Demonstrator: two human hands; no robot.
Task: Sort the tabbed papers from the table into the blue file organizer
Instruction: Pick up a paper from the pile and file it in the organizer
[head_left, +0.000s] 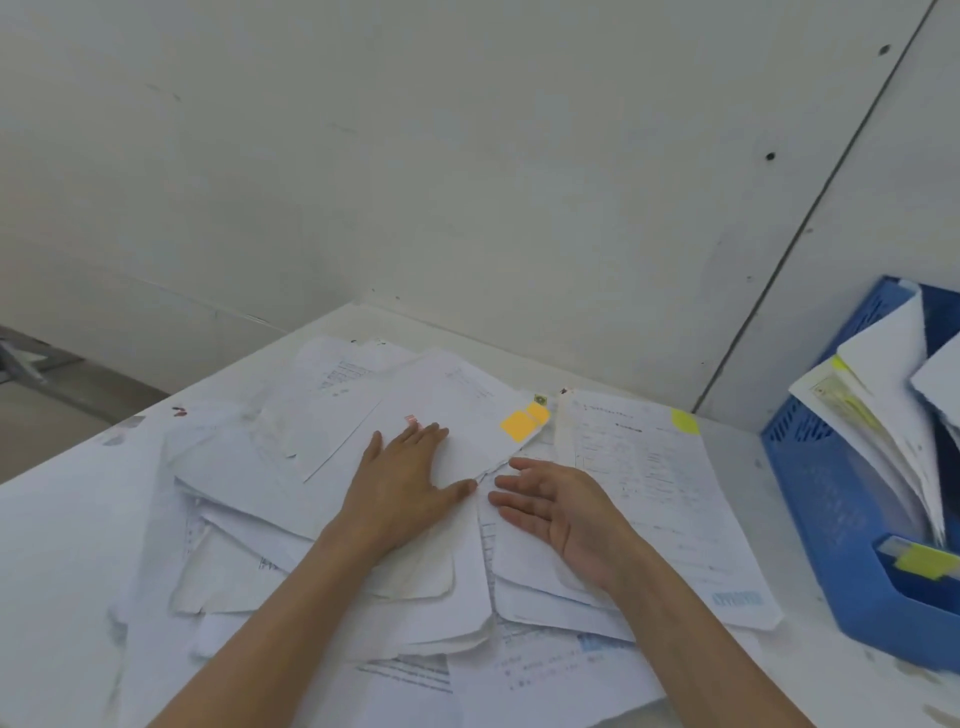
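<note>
Fingers (432, 433) of left hand (400, 483) flat on sheet (457, 400), orange tab (524, 422) pointing right

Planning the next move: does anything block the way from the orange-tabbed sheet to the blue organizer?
Nothing upright does. Only a flat printed sheet with a yellow-green tab lies on the table between the orange-tabbed sheet and the blue organizer.

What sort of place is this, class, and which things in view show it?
Probably an office or filing workspace: a white table against a plain wall is heaped with printed papers, some carrying coloured tabs, and a blue file organizer on the right already holds sheets.
</note>
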